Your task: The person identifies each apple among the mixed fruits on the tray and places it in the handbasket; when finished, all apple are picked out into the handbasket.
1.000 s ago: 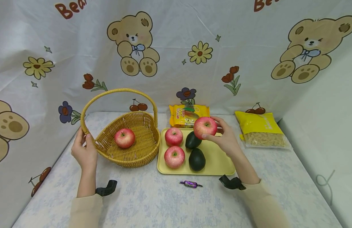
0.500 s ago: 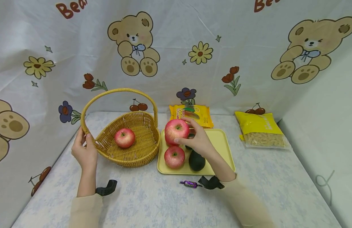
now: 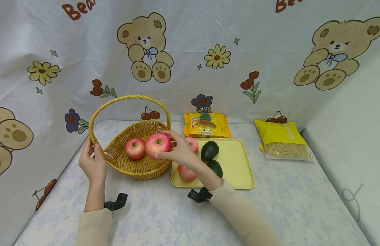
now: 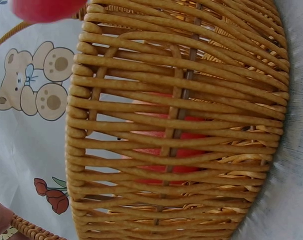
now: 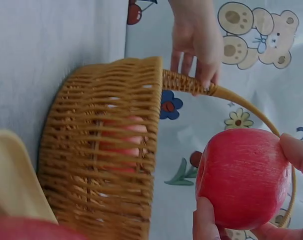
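Observation:
In the head view my right hand (image 3: 184, 152) grips a red apple (image 3: 158, 146) between thumb and fingers, above the right part of a wicker basket (image 3: 146, 174). That apple (image 5: 244, 177) shows large in the right wrist view, clear of the basket rim. Another apple (image 3: 135, 149) lies inside the basket. My left hand (image 3: 93, 162) holds the basket's arched handle near its left base, thumb and fingers around it. On a yellow tray (image 3: 236, 164) lie two apples, partly hidden behind my right hand and forearm, and two dark green avocados (image 3: 210, 150).
Behind the tray lies a yellow packet (image 3: 207, 125) with a mango picture. A yellow bag with a clear lower part (image 3: 283, 140) lies at the right. A printed cloth (image 3: 183, 51) hangs at the back. The basket handle arches over the basket.
My right hand has carried the apple leftward from above the tray to above the basket. My left hand keeps its hold on the handle. The purple-wrapped candy is now hidden by the right arm.

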Action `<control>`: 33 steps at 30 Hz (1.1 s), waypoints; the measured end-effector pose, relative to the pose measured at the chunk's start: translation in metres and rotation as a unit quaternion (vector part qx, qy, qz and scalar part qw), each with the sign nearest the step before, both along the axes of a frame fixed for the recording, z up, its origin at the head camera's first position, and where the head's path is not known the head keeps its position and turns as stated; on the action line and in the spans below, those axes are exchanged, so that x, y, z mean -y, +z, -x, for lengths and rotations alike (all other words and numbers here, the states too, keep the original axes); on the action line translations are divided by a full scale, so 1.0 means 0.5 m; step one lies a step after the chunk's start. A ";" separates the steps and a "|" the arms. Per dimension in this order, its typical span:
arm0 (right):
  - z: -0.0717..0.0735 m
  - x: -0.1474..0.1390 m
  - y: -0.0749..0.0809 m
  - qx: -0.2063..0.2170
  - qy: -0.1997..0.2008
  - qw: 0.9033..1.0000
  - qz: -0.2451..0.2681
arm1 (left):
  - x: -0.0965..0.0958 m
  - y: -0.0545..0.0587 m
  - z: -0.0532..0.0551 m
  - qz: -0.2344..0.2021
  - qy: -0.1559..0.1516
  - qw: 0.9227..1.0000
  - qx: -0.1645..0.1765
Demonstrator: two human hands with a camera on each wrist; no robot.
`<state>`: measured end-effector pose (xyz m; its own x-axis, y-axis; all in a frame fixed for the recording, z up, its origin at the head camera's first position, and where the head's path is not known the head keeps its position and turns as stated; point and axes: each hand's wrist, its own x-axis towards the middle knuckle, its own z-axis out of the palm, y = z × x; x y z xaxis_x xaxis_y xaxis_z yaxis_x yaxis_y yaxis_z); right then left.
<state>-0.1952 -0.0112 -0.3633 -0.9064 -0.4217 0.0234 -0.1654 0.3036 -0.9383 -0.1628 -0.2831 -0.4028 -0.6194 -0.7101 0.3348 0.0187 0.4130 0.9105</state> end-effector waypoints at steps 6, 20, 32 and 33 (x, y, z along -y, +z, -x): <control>0.004 0.051 -0.015 0.004 0.024 1.000 -0.015 | 0.000 0.002 0.000 0.000 0.003 1.000 0.005; 0.012 0.119 -0.052 -0.006 0.044 0.994 -0.104 | 0.001 -0.001 -0.001 0.003 0.000 1.000 -0.005; 0.022 0.150 -0.067 0.001 0.034 0.989 -0.147 | 0.003 -0.002 0.000 0.003 0.002 1.000 0.004; 0.023 0.152 -0.069 -0.001 0.035 0.988 -0.150 | 0.004 -0.002 0.000 0.003 0.002 1.000 0.006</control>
